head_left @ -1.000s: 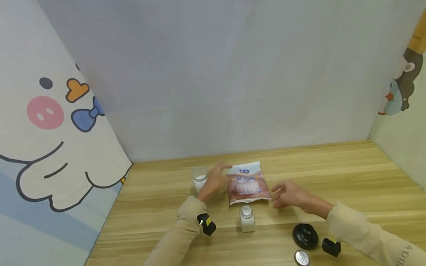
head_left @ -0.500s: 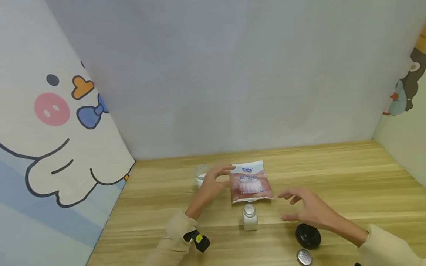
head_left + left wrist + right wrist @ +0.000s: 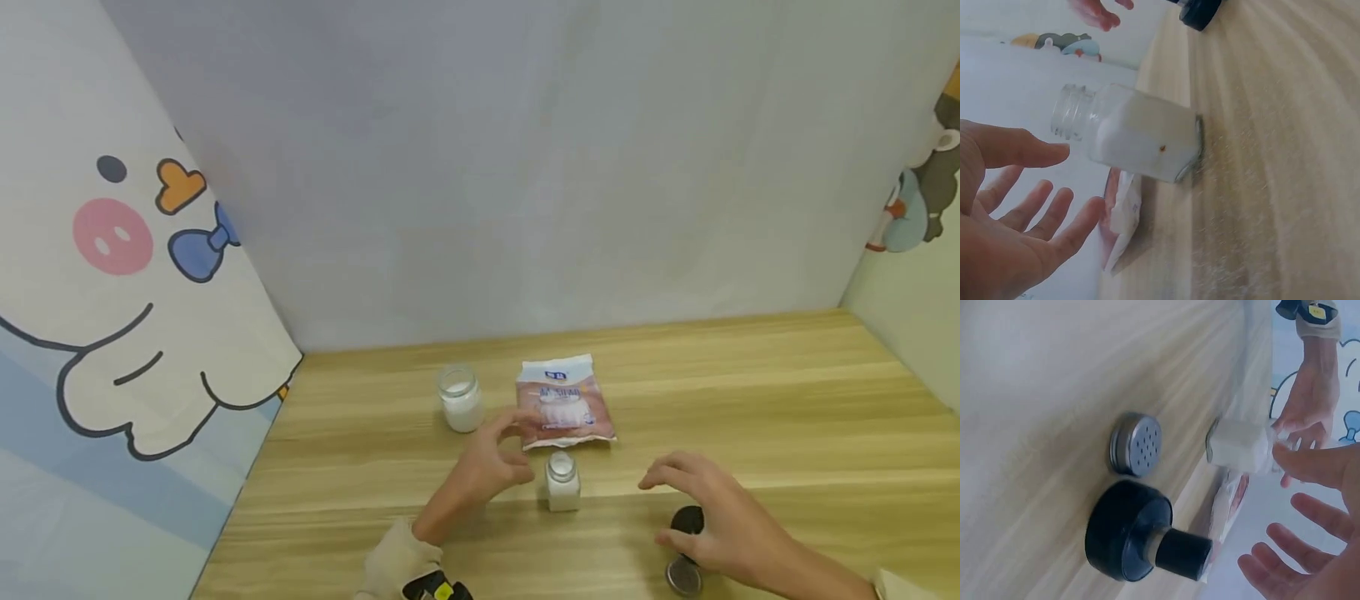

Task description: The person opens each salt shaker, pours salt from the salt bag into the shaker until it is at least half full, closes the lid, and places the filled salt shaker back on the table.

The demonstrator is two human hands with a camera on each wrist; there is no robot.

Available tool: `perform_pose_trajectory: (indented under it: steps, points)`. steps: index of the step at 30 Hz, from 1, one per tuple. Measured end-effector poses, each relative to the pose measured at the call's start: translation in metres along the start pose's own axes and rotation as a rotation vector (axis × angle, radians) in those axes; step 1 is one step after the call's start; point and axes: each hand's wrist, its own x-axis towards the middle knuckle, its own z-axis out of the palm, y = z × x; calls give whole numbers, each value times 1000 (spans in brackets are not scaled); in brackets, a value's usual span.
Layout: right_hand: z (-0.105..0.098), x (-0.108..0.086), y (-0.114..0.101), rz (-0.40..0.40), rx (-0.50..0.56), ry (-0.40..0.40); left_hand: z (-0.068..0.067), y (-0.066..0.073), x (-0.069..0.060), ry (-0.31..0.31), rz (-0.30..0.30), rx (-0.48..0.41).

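Observation:
A small square glass shaker jar (image 3: 562, 487) filled with white grains stands upright and uncapped mid-table. Just left of it hovers my left hand (image 3: 480, 467), fingers spread and loosely bent, with a gap between thumb and jar in the left wrist view. My right hand (image 3: 731, 517) hangs above a perforated metal shaker cap (image 3: 1144, 447) and a black round piece with a knob-like stem (image 3: 1125, 531). Nothing is between its parted fingers and thumb. In the head view that hand partly hides the black piece.
Behind the shaker jar lies a white-and-pink printed bag (image 3: 562, 404). A wider open glass jar (image 3: 461, 406) with white contents stands to the left. Fine white grains are scattered on the wooden table (image 3: 1241, 206). A grey wall (image 3: 525, 208) rises at the back.
My left hand has come from beside the bag toward me, near the shaker jar, uncovering the wider jar. My right hand has left the bag's corner and moved right and nearer, over the cap.

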Motion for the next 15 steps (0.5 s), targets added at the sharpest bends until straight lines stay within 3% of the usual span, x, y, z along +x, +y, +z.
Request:
perform_pose_trajectory:
  steps: [5, 12, 15]
  points:
    - [5, -12, -4, -100, -33, -2, 7, -5, -7, -34, -21, -20]
    - [15, -29, 2, -41, -11, -205, 17, -7, -14, -23, -43, -36]
    - [21, -36, 6, -33, -22, -240, 21, -7, -15, -4, -56, -43]
